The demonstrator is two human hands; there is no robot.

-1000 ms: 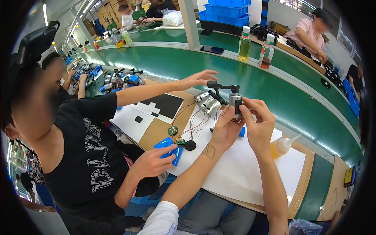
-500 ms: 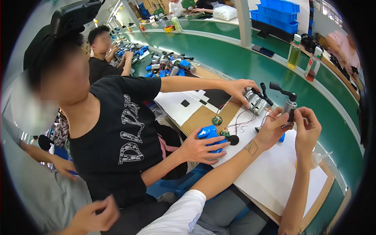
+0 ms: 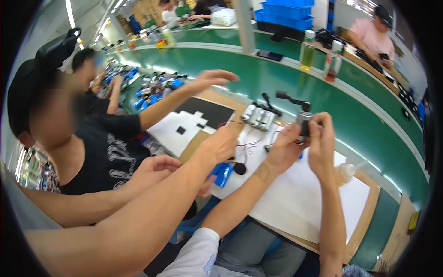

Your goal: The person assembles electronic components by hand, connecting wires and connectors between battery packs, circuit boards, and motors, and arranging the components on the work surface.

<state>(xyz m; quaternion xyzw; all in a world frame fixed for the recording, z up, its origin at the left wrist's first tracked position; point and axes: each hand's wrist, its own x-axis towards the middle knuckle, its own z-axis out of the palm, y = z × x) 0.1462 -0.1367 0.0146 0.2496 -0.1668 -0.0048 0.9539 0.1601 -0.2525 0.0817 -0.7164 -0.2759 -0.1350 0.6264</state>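
In front of me, a silver cylindrical motor (image 3: 304,117) with a black crank arm on top stands upright between my hands. My left hand (image 3: 284,150) grips its lower part from the left. The fingers of my right hand (image 3: 321,138) close on its right side, against a dark part of the casing. Thin wires run near my left hand, and part of a small dark piece shows beside it. Several similar silver motors (image 3: 260,117) with black arms lie together on the white sheet (image 3: 295,201), beyond my left hand.
Another person's forearms (image 3: 152,207) reach in from the left, over a blue wrapped pack (image 3: 224,174) and a black disc (image 3: 240,168). A black-shirted co-worker (image 3: 104,157) sits at left. A squeeze bottle (image 3: 346,173) is beside my right wrist. Two glass bottles (image 3: 307,51) stand behind.
The grey-clothed person's arms have reached in from the left across the table. The co-worker's far hand has lifted off the motors. My hands keep hold of the motor; the view has shifted.
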